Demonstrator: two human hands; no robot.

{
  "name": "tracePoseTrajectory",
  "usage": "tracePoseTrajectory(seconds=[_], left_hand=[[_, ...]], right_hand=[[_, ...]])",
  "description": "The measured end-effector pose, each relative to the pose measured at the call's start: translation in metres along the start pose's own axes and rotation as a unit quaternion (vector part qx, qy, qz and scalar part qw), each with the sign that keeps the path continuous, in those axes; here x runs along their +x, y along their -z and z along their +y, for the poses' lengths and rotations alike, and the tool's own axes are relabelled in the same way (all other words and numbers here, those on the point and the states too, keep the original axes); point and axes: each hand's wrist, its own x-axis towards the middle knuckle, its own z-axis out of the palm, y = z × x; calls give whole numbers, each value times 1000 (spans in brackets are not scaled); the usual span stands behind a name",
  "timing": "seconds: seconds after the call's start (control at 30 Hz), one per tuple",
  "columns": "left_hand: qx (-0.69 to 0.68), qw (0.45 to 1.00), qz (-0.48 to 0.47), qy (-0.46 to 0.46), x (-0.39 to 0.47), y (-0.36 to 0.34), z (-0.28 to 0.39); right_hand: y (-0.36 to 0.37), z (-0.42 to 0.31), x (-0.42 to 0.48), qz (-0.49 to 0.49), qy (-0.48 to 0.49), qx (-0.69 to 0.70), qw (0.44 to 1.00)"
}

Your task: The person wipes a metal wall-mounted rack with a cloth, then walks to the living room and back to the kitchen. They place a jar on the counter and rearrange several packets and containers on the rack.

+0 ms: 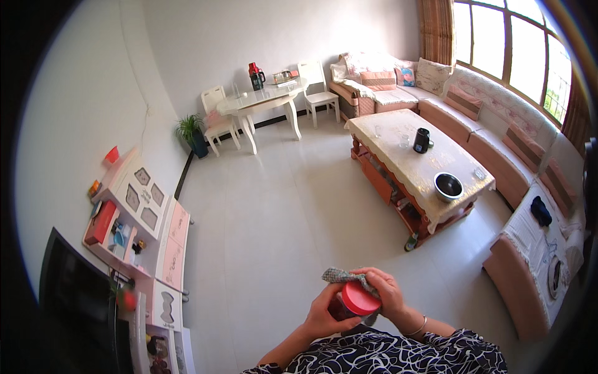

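Observation:
Before my body I hold a jar (340,308) with a red lid (361,298). My left hand (324,311) wraps around the jar's side below the lid, with the thumb along the near edge. A grey-green checked cloth (339,275) is bunched in my right hand (385,291), which presses it against the far right side of the lid. Part of the cloth hangs down below that hand. Most of the jar's body is hidden by my fingers, so its contents cannot be told.
Ahead right stands a coffee table (383,122) bearing a metal bowl (448,187) and a dark jug (422,140). A curved sofa (495,159) runs behind it. To my left are a television (79,299) and a pink-white cabinet (170,243). A white table (266,96) stands by the far wall.

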Motion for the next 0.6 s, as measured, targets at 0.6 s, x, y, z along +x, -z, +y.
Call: tracePoseTrajectory(seconds=[0.6], left_hand=[[35,970,235,-52,394,262,-207]], right_hand=[[16,24,514,-47,134,-298,944]])
